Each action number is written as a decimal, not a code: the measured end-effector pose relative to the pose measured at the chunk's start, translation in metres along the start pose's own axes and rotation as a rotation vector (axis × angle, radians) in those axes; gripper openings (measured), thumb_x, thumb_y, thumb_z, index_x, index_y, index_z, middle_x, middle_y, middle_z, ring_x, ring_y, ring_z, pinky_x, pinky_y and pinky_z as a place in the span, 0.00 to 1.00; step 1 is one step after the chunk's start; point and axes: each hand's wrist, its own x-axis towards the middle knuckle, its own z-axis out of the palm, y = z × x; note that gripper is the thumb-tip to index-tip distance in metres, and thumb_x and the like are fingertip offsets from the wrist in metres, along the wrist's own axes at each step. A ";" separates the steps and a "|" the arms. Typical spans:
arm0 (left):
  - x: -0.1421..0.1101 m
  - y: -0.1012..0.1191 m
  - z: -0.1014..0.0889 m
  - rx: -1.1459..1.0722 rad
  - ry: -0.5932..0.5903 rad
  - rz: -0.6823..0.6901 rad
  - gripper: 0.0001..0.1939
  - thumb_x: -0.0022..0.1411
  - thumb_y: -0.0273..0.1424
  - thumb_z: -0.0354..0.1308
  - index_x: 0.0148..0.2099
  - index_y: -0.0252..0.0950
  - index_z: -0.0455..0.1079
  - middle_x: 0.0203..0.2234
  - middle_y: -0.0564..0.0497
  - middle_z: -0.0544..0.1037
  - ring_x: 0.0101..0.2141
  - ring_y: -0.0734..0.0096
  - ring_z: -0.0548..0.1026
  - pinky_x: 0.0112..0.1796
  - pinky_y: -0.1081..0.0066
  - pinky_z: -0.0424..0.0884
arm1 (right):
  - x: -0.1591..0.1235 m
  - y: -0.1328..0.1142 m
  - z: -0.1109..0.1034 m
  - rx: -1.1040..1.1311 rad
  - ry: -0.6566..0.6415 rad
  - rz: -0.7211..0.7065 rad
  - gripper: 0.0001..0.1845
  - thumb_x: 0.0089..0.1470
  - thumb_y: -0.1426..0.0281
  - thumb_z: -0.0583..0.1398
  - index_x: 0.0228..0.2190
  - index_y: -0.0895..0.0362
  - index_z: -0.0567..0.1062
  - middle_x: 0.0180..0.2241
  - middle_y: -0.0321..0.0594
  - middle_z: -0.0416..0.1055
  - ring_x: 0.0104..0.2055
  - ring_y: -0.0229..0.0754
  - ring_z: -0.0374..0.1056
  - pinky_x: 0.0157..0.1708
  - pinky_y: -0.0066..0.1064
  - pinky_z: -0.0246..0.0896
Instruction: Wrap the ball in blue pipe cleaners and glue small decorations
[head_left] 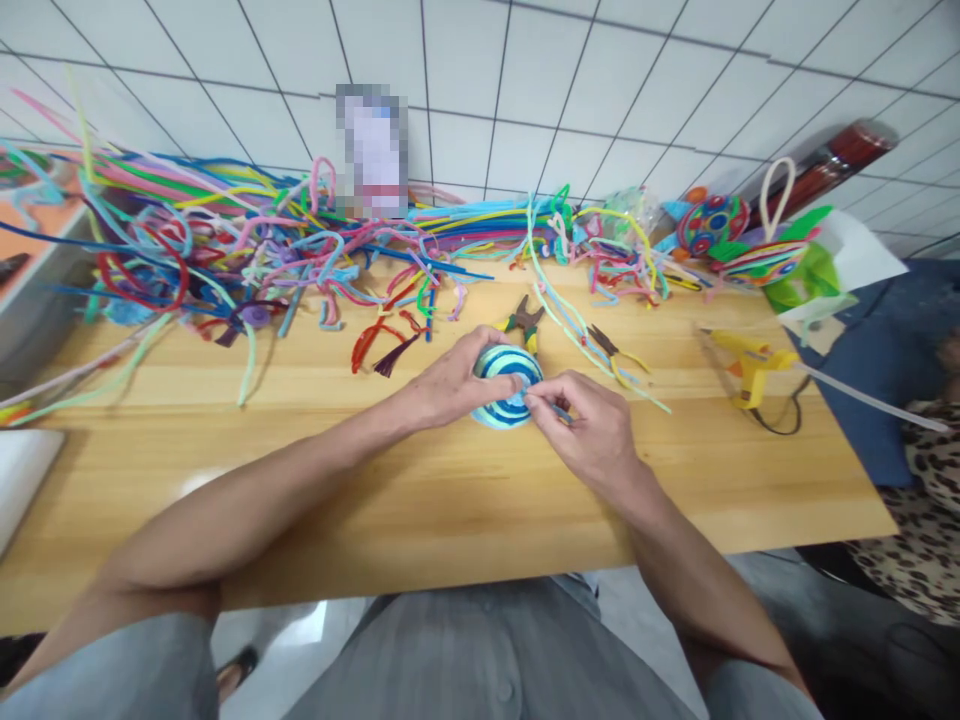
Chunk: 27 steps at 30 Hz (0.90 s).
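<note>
Over the middle of the wooden table, my left hand [469,380] grips a round coil of pipe cleaners [495,412], striped in light green, blue and pale blue. Its thumb lies across the coil's face. My right hand [589,425] is closed in a pinch at the coil's right side, with a short blue pipe cleaner end showing between the fingers. Just beyond the coil lie pliers [526,318] with green and yellow handles. Farther right is a second pair of pliers [611,350] with yellow handles, beside light green pipe cleaner strands [559,310].
Tangled coloured pipe cleaners [285,240] stretch along the tiled wall. A yellow glue gun [750,365] with its cord rests at the right. Behind it are a decorated ball [712,222] and a dark red roll [825,170]. A grey bin [45,300] stands left; a person in leopard print [900,540] sits right.
</note>
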 end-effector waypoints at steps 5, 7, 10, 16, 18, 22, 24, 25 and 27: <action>0.001 0.000 0.001 0.132 0.053 -0.021 0.32 0.57 0.47 0.63 0.60 0.39 0.67 0.55 0.44 0.74 0.58 0.50 0.71 0.59 0.52 0.68 | 0.002 -0.002 -0.007 0.033 -0.070 0.065 0.04 0.63 0.72 0.62 0.36 0.53 0.78 0.29 0.34 0.76 0.31 0.38 0.72 0.33 0.29 0.64; 0.001 0.001 0.002 0.188 0.059 -0.041 0.30 0.57 0.47 0.63 0.59 0.41 0.69 0.52 0.45 0.75 0.60 0.49 0.69 0.61 0.51 0.67 | 0.002 -0.003 -0.009 0.027 -0.094 0.075 0.04 0.63 0.73 0.62 0.36 0.53 0.78 0.29 0.34 0.76 0.31 0.38 0.72 0.34 0.29 0.65; -0.001 0.006 0.003 0.213 0.061 -0.082 0.31 0.55 0.48 0.63 0.57 0.39 0.68 0.52 0.44 0.74 0.56 0.50 0.72 0.58 0.51 0.70 | 0.002 -0.005 -0.012 0.014 -0.113 0.089 0.04 0.61 0.73 0.62 0.36 0.53 0.79 0.31 0.35 0.78 0.34 0.40 0.74 0.36 0.29 0.66; -0.007 0.013 0.007 0.150 0.046 -0.124 0.33 0.55 0.48 0.63 0.57 0.37 0.62 0.49 0.44 0.76 0.46 0.55 0.77 0.49 0.54 0.75 | 0.003 -0.007 -0.013 0.072 -0.144 0.270 0.04 0.59 0.68 0.62 0.35 0.54 0.79 0.33 0.36 0.80 0.35 0.42 0.77 0.35 0.30 0.68; -0.008 0.012 0.011 0.146 0.074 -0.080 0.32 0.55 0.46 0.63 0.57 0.36 0.63 0.50 0.43 0.75 0.48 0.53 0.77 0.51 0.54 0.74 | 0.002 -0.008 -0.012 0.108 -0.140 0.337 0.05 0.58 0.67 0.62 0.33 0.54 0.78 0.30 0.35 0.79 0.33 0.41 0.76 0.32 0.29 0.67; -0.010 0.006 0.020 0.195 0.127 0.036 0.30 0.55 0.42 0.64 0.58 0.37 0.65 0.54 0.41 0.74 0.56 0.49 0.74 0.58 0.51 0.71 | -0.005 -0.010 -0.008 0.103 -0.099 0.383 0.06 0.56 0.64 0.62 0.31 0.53 0.76 0.28 0.35 0.78 0.30 0.41 0.75 0.29 0.29 0.66; -0.012 0.004 0.024 0.230 0.145 0.065 0.30 0.57 0.42 0.64 0.59 0.36 0.66 0.53 0.40 0.74 0.57 0.47 0.72 0.59 0.49 0.70 | -0.009 -0.012 -0.006 0.049 -0.066 0.363 0.06 0.56 0.64 0.62 0.31 0.53 0.75 0.28 0.35 0.77 0.30 0.41 0.74 0.30 0.29 0.65; -0.013 0.004 0.026 0.242 0.154 0.071 0.31 0.57 0.42 0.64 0.59 0.35 0.66 0.53 0.40 0.74 0.57 0.47 0.72 0.59 0.48 0.70 | -0.011 -0.013 -0.005 0.014 -0.051 0.350 0.06 0.56 0.65 0.61 0.31 0.53 0.75 0.28 0.35 0.77 0.30 0.41 0.74 0.30 0.29 0.64; -0.015 0.004 0.028 0.250 0.172 0.082 0.30 0.56 0.41 0.65 0.59 0.35 0.66 0.53 0.39 0.74 0.56 0.47 0.73 0.59 0.48 0.70 | -0.014 -0.017 -0.002 -0.063 -0.031 0.330 0.05 0.55 0.66 0.61 0.29 0.53 0.74 0.27 0.35 0.76 0.29 0.41 0.72 0.30 0.30 0.61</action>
